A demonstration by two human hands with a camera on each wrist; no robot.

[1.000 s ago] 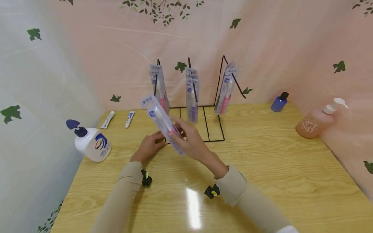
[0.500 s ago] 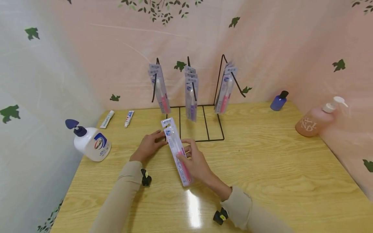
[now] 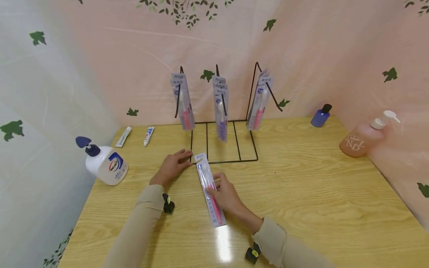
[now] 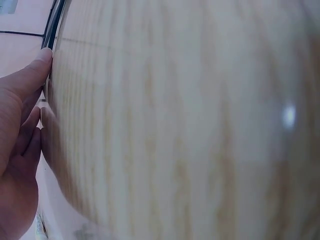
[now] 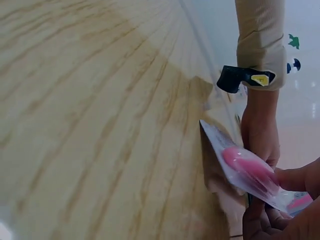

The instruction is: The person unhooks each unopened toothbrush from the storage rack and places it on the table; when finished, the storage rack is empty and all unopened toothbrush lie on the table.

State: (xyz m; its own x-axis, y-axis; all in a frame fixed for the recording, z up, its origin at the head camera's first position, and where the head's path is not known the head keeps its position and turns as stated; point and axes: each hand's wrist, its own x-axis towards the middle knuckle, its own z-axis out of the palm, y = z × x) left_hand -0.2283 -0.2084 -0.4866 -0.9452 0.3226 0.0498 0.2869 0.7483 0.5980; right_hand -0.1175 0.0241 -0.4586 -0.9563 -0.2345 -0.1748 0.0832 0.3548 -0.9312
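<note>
Right now, the right hand (image 3: 228,193) has its grip clamped on a toothbrush pack (image 3: 206,179), with the thumb in front and fingers behind. The brush inside has a pink handle. The pack leans over the tabletop (image 3: 301,186), in front of the black wire rack (image 3: 228,162), and its top end is close to the rack's front left corner. The left hand (image 3: 171,167) touches the rack near that same corner, and its thumb and fingers are a bit apart. More toothbrush packs (image 3: 218,115) hang from the rack's three hooks. To the left are two small tubes (image 3: 149,136) and a white pump bottle (image 3: 106,167). Far to the right stand a little blue bottle (image 3: 320,118) and a pinkish pump bottle (image 3: 358,140).
</note>
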